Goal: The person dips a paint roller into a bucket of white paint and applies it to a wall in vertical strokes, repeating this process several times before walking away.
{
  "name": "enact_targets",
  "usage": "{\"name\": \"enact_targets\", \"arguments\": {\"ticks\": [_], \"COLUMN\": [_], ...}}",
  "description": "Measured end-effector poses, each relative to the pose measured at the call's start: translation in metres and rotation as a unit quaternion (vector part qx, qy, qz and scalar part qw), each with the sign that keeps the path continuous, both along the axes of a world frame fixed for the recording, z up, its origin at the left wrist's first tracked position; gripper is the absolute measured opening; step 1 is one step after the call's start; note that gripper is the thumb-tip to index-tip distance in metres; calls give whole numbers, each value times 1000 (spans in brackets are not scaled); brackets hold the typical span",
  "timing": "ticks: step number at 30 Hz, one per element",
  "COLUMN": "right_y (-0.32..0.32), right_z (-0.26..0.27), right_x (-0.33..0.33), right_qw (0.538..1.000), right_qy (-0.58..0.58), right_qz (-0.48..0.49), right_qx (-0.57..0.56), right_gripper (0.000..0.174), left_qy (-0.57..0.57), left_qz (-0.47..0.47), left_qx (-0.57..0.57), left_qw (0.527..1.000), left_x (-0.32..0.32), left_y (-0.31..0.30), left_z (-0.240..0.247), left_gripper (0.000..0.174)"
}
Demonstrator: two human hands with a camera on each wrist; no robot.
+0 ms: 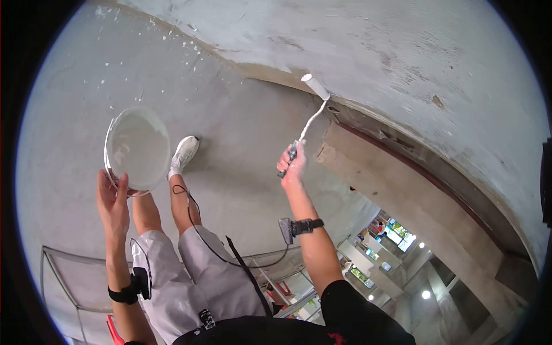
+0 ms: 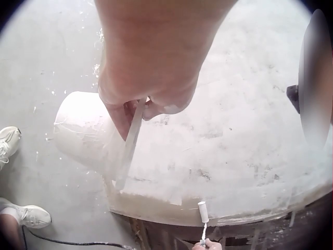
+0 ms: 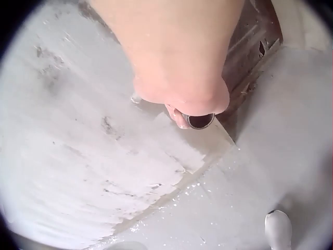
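My left hand grips the rim of a white bucket, thumb on one side and fingers on the other. Pale paint lies inside the bucket. In the left wrist view the bucket is tilted beside the hand. My right hand holds a paint roller by its dark handle. The white roller head is at the lower edge of the wall; whether it touches is unclear. In the right wrist view the hand hides most of the roller, with the handle's round end showing.
White spatters dot the grey floor. A beam runs beside the wall's edge. A cable hangs past my legs, near a white shoe. Metal frames stand behind me, with lit rooms farther off.
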State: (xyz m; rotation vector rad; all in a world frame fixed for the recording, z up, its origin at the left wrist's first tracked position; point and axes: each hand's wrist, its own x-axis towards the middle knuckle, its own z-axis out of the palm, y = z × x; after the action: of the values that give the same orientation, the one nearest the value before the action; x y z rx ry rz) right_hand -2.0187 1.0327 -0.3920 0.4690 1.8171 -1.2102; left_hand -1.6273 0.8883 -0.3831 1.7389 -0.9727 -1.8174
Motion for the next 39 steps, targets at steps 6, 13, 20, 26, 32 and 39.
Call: {"name": "enact_targets", "arguments": {"ticks": [6,13,20,26,32,39], "right_y": [1,22,12,-15,-15,19], "right_z": [23,113,31,-60,-41,100], "right_x": [10,-5,-4,2,1,-8], "right_qw": [999,993,998,997,995,993], "right_qy": [3,55,-27,-76,-85,-13], "right_qz": [-27,-34,11,17,9,-4], "right_qx": [-26,-101,-63,-23,-50,-116], "right_gripper": [46,46,47,43,42,45], "left_qy": [-14,-25,1,-1,-36,-33], "left_qz": [-18,-9,-14,-36,-53,-65], "left_qx": [4,2,-8,-16,-11,-1], "left_qw": [1000,1000,1000,999,998,997], "left_x": [5,6,3,6,6,-6], "left_y": [0,-4,-9,-8,-6,-4], "left_z": [1,-6,-6,-12,-15,-12], "left_gripper": [16,16,15,14,15,16]}}
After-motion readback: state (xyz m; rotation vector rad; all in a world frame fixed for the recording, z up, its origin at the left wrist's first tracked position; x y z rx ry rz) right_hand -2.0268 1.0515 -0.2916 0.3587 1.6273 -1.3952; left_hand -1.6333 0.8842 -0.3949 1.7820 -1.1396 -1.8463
